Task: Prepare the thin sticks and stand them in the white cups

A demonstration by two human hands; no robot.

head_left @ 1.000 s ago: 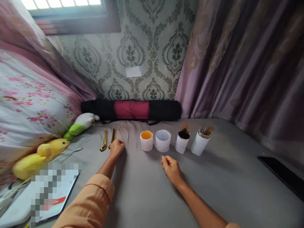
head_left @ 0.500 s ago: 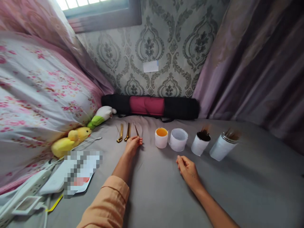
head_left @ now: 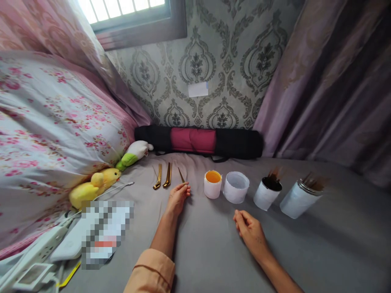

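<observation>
My left hand [head_left: 178, 196] rests on the grey sheet [head_left: 214, 252] and pinches the near end of a thin gold utensil [head_left: 181, 176]. Two more gold utensils [head_left: 163, 176] lie side by side just left of it. My right hand [head_left: 249, 232] lies loosely curled on the sheet in front of four white cups and holds nothing that I can see. The cups stand in a row: one with an orange inside [head_left: 212, 184], an empty one [head_left: 236, 187], one with dark sticks [head_left: 268, 193], and one with brownish sticks [head_left: 299, 197].
A black and red rolled bag [head_left: 198, 140] lies along the patterned wall. Floral bedding [head_left: 49, 126], a yellow duck toy [head_left: 91, 186] and a green and white toy [head_left: 134, 152] sit at left. A white power strip [head_left: 33, 256] and cable lie near left. Curtains hang right.
The view has swung left and down, so everything sits further right in frame. My left hand's fingers have closed on the third gold utensil's end. My right hand has hardly moved.
</observation>
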